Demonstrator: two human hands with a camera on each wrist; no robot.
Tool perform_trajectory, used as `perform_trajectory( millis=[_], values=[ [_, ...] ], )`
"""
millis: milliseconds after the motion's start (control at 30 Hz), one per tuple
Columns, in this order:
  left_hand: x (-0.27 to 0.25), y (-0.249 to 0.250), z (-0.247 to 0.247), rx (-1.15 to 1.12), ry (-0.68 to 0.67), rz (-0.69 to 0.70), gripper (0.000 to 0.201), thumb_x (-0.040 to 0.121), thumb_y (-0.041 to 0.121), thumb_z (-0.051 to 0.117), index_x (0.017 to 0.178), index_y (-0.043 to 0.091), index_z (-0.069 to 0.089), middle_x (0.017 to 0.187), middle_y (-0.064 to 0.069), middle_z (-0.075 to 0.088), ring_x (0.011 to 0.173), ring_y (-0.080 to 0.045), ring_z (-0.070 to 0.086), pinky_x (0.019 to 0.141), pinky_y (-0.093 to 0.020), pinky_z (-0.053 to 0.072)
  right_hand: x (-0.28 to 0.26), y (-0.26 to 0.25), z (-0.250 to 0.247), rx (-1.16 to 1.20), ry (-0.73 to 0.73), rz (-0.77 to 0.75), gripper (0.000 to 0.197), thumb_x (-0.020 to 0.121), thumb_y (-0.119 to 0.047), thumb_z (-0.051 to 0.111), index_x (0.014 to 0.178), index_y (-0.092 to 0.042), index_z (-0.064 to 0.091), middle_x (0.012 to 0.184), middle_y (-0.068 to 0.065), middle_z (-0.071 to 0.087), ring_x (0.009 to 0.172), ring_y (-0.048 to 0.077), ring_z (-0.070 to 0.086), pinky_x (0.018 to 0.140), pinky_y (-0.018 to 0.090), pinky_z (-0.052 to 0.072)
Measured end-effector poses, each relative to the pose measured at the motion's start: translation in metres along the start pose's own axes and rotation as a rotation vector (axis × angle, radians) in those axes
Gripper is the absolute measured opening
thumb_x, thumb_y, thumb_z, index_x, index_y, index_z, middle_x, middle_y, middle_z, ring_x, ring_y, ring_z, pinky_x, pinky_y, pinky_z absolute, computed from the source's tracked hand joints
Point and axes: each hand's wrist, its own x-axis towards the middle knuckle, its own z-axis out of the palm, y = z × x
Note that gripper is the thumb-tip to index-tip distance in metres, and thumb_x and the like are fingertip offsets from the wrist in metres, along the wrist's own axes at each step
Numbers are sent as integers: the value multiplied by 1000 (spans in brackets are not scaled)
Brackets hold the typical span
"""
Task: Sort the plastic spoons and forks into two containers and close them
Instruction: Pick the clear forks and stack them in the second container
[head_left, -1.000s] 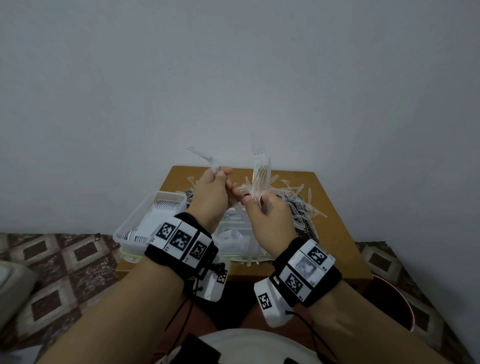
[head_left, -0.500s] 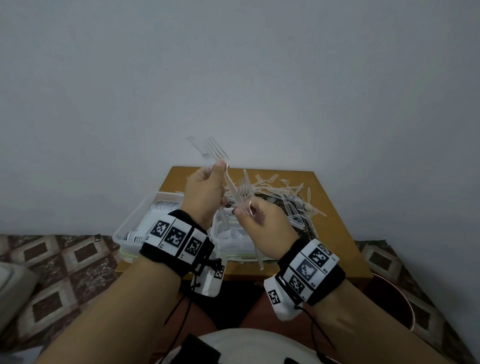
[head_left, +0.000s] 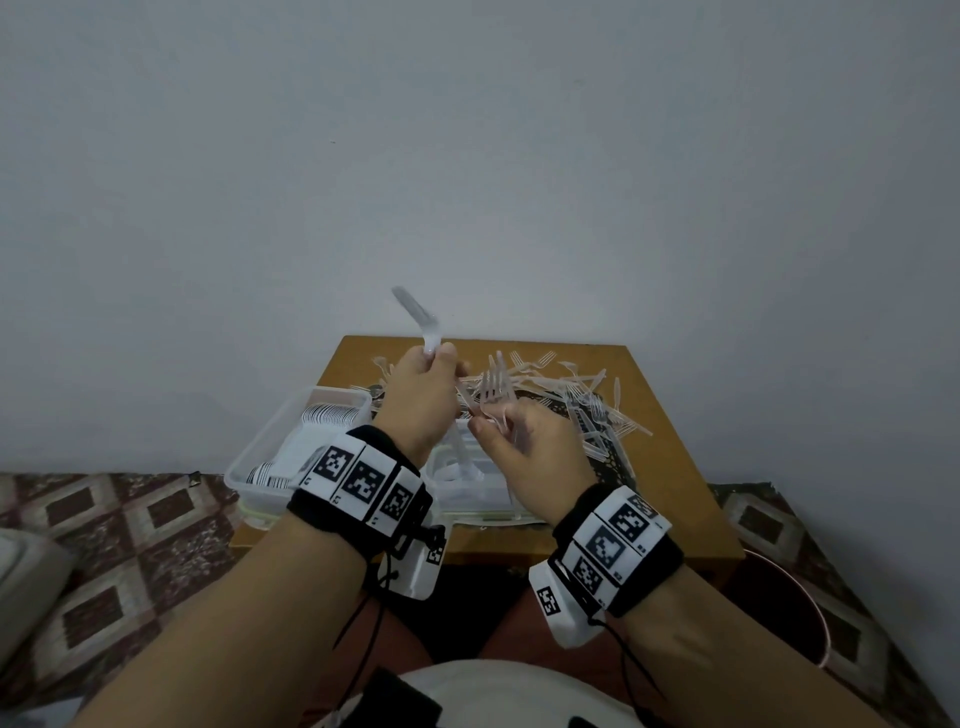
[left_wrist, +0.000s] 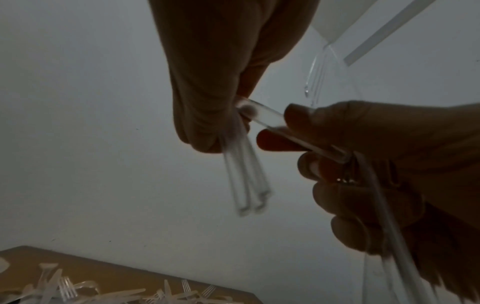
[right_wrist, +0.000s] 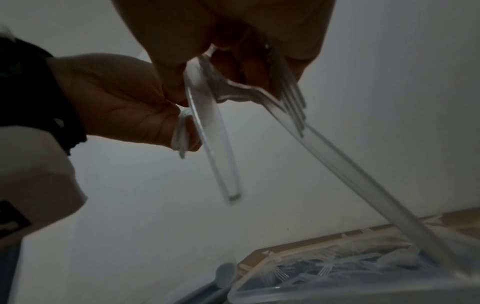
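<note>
Both hands are raised above the small wooden table (head_left: 680, 483). My left hand (head_left: 441, 358) grips a few clear plastic forks (head_left: 418, 319) that stick up and to the left; their handles (left_wrist: 245, 181) hang below its fist. My right hand (head_left: 488, 423) pinches a bundle of clear forks (head_left: 496, 384) with the tines up, and the tines (right_wrist: 291, 96) show below its fingers. The two hands nearly touch. Below them stand two clear containers: the left container (head_left: 270, 452) holds stacked spoons, and the right container (head_left: 470, 486) is partly hidden by my hands.
A loose pile of clear forks (head_left: 582, 400) covers the far right half of the table. The grey wall stands right behind it. Patterned floor (head_left: 130, 530) lies to the left, and a dark round bin (head_left: 789, 613) sits at the table's right.
My right hand has come down with its fork bundle. The left hand has drawn slightly left, and the forks it holds have tilted up and to the left.
</note>
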Motion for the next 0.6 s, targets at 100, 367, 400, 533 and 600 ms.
perform_trajectory(
  millis=[100,367,400,533,600],
  values=[
    [-1,1,0,-69,-10,-3,26,104,21,38,82,13,50,75,-4,52,74,-23,53,76,-43,47,-1,-2,3,209,-35,69,14,92,-34,63,99,-23,70,88,14,69,82,32,63,75,43,52],
    [-3,6,-7,-305,-170,-31,15,102,16,42,90,17,52,55,10,43,51,-10,39,49,-24,39,6,1,-5,317,110,114,52,90,-46,55,75,3,48,60,-1,38,56,13,36,57,29,34],
    [-4,5,-8,-251,-245,-44,15,100,19,47,87,18,53,52,11,41,49,-10,37,50,-25,35,7,0,-7,328,131,129,48,90,-45,56,71,-1,46,60,-2,36,55,12,35,56,28,33],
    [-14,1,-4,0,-471,54,16,94,32,61,83,19,60,51,14,45,44,-3,39,46,-20,37,11,-2,-11,325,117,139,51,83,-54,55,71,-5,47,59,-1,37,55,11,33,53,26,30],
    [-15,0,2,63,-424,123,14,92,33,64,87,20,64,54,14,50,45,-1,43,46,-17,39,12,-1,-12,291,46,124,59,83,-55,55,80,4,53,64,16,44,58,21,37,57,35,32]
  ],
)
